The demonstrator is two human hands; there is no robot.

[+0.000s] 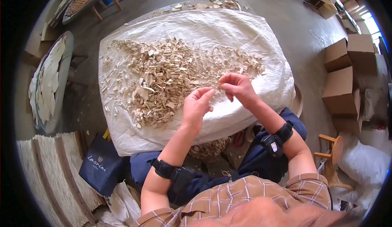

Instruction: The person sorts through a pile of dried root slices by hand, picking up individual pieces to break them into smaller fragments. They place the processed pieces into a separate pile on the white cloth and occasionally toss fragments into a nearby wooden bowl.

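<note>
A white cloth (212, 21) covers the table in front of me, with a heap of pale beige and brown flakes (161, 70) on its left and middle. Finer crumbs (220, 59) are scattered to the right of the heap. At the heap's near right edge, my left hand (197, 106) is closed, thumb and forefinger pinched together. My right hand (240, 90) is close beside it, its fingertips also pinched. The fingertips of both hands almost meet; whatever is between them is too small to make out.
On the left stand a round tray of pale sheets (51, 80), a dark blue bag (100, 161) and ridged pale panels (61, 153). Cardboard boxes (341, 88), a wooden stool (335, 149) and white sacks (363, 161) are on the right.
</note>
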